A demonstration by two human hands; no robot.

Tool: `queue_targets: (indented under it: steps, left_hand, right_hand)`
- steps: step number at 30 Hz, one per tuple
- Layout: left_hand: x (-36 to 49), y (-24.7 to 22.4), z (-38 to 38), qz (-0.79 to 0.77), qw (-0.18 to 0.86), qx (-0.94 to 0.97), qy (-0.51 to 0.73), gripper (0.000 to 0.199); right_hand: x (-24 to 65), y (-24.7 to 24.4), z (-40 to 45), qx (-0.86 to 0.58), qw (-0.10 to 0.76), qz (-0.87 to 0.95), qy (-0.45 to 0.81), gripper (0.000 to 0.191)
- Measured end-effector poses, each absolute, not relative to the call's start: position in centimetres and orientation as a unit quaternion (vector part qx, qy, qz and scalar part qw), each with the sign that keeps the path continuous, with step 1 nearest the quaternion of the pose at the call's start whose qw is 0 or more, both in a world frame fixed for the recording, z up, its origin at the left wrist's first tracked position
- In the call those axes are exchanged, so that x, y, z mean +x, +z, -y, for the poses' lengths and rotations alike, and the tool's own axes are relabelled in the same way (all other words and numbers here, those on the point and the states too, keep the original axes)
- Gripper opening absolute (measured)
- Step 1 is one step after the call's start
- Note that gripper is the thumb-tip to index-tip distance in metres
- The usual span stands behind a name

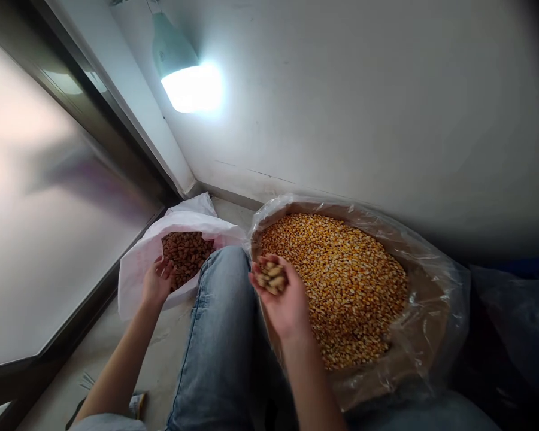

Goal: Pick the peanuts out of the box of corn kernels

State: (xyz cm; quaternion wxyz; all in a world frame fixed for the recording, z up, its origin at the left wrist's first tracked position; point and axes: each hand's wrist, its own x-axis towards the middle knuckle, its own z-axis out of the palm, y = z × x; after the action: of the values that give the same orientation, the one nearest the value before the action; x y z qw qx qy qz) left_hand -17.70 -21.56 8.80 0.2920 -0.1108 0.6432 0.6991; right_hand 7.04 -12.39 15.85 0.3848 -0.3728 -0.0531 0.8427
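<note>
My right hand (282,299) is palm up with its fingers curled around a small heap of tan nuts (272,279), which look like peanuts in their shells, slightly blurred. It hovers over the left edge of a large plastic-lined bag, whose yellow corn kernels (341,281) lie behind and to the right of it. My left hand (158,281) is at the near left rim of a white woven sack (132,269), its fingers apart and loosely bent. Inside that sack lie many brown nuts (188,254), apparently of the same kind, just beyond my fingertips.
My jeans-clad leg (222,335) stands between the two bags. A lit bulb lamp (175,51) hangs by the white wall (363,108). At left is a frosted panel (40,209) in a dark frame. Dark plastic (521,317) lies at the right.
</note>
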Motion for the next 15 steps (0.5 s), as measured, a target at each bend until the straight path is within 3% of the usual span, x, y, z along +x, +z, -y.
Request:
queue_targets:
  steps: [6,10,15]
  left_hand:
    - [-16.7,9.1,23.2,-0.634,0.265,-0.136,0.714,0.016]
    - [-14.6,10.5,22.8,-0.647,0.210,-0.041,0.732,0.014]
    - [-9.5,12.8,19.6,-0.688,0.197,0.170,0.677,0.017]
  right_hand:
    - [-3.5,12.7,14.5,-0.352,0.270,0.325,0.836,0.062]
    - [2.2,11.0,15.9,-0.310,0.307,0.364,0.823,0.051]
    - [14.5,10.8,17.1,-0.424,0.348,0.346,0.761,0.037]
